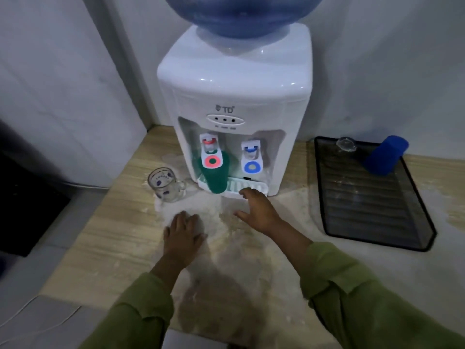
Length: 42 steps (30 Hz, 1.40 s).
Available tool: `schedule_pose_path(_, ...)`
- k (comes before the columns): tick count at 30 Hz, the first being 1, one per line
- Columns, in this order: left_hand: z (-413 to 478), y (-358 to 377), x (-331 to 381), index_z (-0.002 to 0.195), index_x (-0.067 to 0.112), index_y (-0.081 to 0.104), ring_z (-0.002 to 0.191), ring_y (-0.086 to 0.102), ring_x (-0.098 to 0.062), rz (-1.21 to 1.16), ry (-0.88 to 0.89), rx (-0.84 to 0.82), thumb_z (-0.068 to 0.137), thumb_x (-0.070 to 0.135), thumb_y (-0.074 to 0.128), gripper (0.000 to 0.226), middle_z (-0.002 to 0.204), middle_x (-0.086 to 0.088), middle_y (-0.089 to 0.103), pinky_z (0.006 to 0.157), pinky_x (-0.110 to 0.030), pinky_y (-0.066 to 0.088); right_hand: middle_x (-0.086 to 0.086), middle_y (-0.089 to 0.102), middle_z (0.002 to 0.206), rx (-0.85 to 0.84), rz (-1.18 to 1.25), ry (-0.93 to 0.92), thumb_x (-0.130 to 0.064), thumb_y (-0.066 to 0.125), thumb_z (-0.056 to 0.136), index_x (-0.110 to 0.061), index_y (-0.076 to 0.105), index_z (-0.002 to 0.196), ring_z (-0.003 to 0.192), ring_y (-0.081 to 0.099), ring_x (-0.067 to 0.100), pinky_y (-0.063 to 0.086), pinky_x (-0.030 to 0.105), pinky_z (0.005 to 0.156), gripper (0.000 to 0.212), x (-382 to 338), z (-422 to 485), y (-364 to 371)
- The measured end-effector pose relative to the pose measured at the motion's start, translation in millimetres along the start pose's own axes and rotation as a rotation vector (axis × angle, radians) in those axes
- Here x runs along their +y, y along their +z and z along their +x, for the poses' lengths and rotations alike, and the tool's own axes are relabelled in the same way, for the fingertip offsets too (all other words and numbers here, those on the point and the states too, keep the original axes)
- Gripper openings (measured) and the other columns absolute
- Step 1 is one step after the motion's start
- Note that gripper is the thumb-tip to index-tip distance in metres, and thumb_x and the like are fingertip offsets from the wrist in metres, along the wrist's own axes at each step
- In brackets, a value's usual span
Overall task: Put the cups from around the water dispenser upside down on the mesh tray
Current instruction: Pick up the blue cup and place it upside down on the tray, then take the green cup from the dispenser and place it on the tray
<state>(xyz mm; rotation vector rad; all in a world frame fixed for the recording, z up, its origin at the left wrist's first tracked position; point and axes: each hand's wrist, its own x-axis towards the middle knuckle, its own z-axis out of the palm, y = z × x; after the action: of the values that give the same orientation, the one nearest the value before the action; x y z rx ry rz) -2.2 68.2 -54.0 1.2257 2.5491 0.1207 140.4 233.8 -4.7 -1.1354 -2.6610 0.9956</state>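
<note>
In the head view, the step in hand is judged to be the reach for the next cup, most likely the green cup (214, 176) that stands on the drip tray (247, 187) of the water dispenser (235, 96) under the red tap. It would best be gripped around its body and drawn straight out toward six o'clock, so that the tap lever above is not knocked, then carried across to three o'clock, turned rim-down and set on a bare part of the mesh tray (372, 205). The right hand (256, 210) is seen with fingers spread apart and nothing held; its fingertips lie at or just short of the drip tray's front lip, though contact cannot be told because of blur. From it the green cup lies at about eleven o'clock, near. The left hand (182, 233) is laid flat on the counter (100, 235), fingers loosely together, empty. A glass mug (166, 183) stands upright at nine o'clock of the dispenser, apart from both hands. On the mesh tray a blue cup (385, 154) and a clear glass (346, 144) are already placed at its far end; the blue one appears tilted, and whether the clear one is inverted cannot be told.
</note>
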Motion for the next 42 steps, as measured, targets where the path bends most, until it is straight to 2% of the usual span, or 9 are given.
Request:
schedule_pose_path(8, 4.1, 2.5, -2.0, 0.149, 0.028, 0.013, 0.149, -0.002, -0.031, -0.003, -0.011, -0.088, 0.093, 0.05, 0.037, 0.065, 0.162, -0.01, 0.002, 0.12, -0.052, 0.01, 0.008, 0.043, 0.145, 0.19, 0.362, 0.132, -0.032, 0.083, 0.068, -0.013, 0.031, 0.138, 0.133, 0.042, 0.025, 0.038, 0.033, 0.107, 0.089, -47.8, 48.5, 25.7)
schedule_pose_path(17, 5.4, 4.3, -5.4, 0.151, 0.026, 0.01, 0.149, -0.008, -0.03, -0.019, -0.013, -0.105, 0.093, 0.051, 0.037, 0.068, 0.162, -0.01, -0.001, 0.121, -0.052, 0.005, 0.009, 0.059, 0.132, 0.357, 0.5, 0.213, -0.029, 0.084, 0.065, -0.012, 0.045, 0.129, 0.121, 0.055, 0.026, 0.045, 0.029, 0.099, 0.077, -65.0, 69.9, 41.7)
schedule_pose_path(22, 4.7, 5.9, -7.3, 0.15, 0.028, 0.012, 0.149, -0.007, -0.03, -0.025, -0.013, -0.085, 0.093, 0.05, 0.038, 0.067, 0.162, -0.009, 0.0, 0.12, -0.052, 0.006, 0.007, 0.061, 0.124, 0.355, 0.471, 0.217, -0.032, 0.083, 0.064, -0.014, 0.047, 0.124, 0.114, 0.058, 0.024, 0.052, 0.033, 0.093, 0.072, -58.9, 58.4, 46.1)
schedule_pose_path(26, 9.1, 0.8, -8.0, 0.149, 0.025, 0.015, 0.149, 0.0, -0.031, 0.049, -0.005, -0.121, 0.093, 0.05, 0.038, 0.066, 0.161, -0.011, 0.005, 0.12, -0.052, 0.016, 0.007, 0.063, 0.115, 0.325, 0.407, 0.191, -0.032, 0.082, 0.062, -0.013, 0.051, 0.117, 0.106, 0.061, 0.023, 0.056, 0.038, 0.086, 0.066, -51.3, 38.9, 47.5)
schedule_pose_path(31, 11.6, -17.8, -0.6, 0.141, 0.023, 0.031, 0.139, 0.028, -0.032, 0.195, -0.022, -0.156, 0.09, 0.052, 0.039, 0.059, 0.15, -0.013, 0.03, 0.108, -0.05, 0.034, 0.007, 0.061, 0.115, 0.131, 0.293, 0.148, -0.033, 0.08, 0.063, -0.013, 0.05, 0.117, 0.105, 0.06, 0.024, 0.054, 0.035, 0.083, 0.066, -31.1, 9.3, 32.5)
schedule_pose_path(34, 8.9, -25.3, 15.9, 0.132, 0.016, 0.045, 0.126, 0.045, -0.032, -0.094, -0.017, -0.02, 0.095, 0.046, 0.036, 0.049, 0.136, -0.016, 0.049, 0.104, -0.045, 0.04, 0.009, 0.059, 0.118, 0.03, 0.262, 0.127, -0.029, 0.079, 0.066, -0.011, 0.048, 0.12, 0.106, 0.059, 0.025, 0.051, 0.035, 0.083, 0.064, -13.4, -11.5, 14.9)
schedule_pose_path(36, 3.5, -29.2, 33.5, 0.136, 0.012, 0.043, 0.125, 0.048, -0.028, -0.466, 0.065, 0.049, 0.096, 0.045, 0.036, 0.053, 0.139, -0.015, 0.049, 0.102, -0.039, 0.04, 0.01, 0.058, 0.122, -0.013, 0.247, 0.128, -0.028, 0.078, 0.068, -0.011, 0.045, 0.124, 0.107, 0.058, 0.024, 0.051, 0.036, 0.085, 0.067, -2.0, -22.6, 4.5)
schedule_pose_path(38, -2.8, -34.3, 60.0, 0.141, 0.012, 0.037, 0.123, 0.049, -0.021, -0.738, 0.16, 0.006, 0.094, 0.047, 0.039, 0.058, 0.142, -0.012, 0.047, 0.096, -0.03, 0.041, 0.01, 0.056, 0.124, -0.034, 0.228, 0.133, -0.028, 0.078, 0.069, -0.013, 0.043, 0.128, 0.107, 0.056, 0.023, 0.05, 0.034, 0.085, 0.07, 9.9, -34.9, -7.2)
schedule_pose_path(42, -4.9, -35.5, 110.6, 0.143, 0.014, 0.031, 0.12, 0.051, -0.02, -0.897, 0.177, -0.039, 0.091, 0.044, 0.049, 0.063, 0.141, -0.012, 0.048, 0.092, -0.027, 0.043, 0.01, 0.051, 0.127, -0.058, 0.17, 0.146, -0.03, 0.076, 0.07, -0.018, 0.038, 0.133, 0.111, 0.053, 0.025, 0.049, 0.035, 0.09, 0.075, 31.5, -52.8, -26.8)
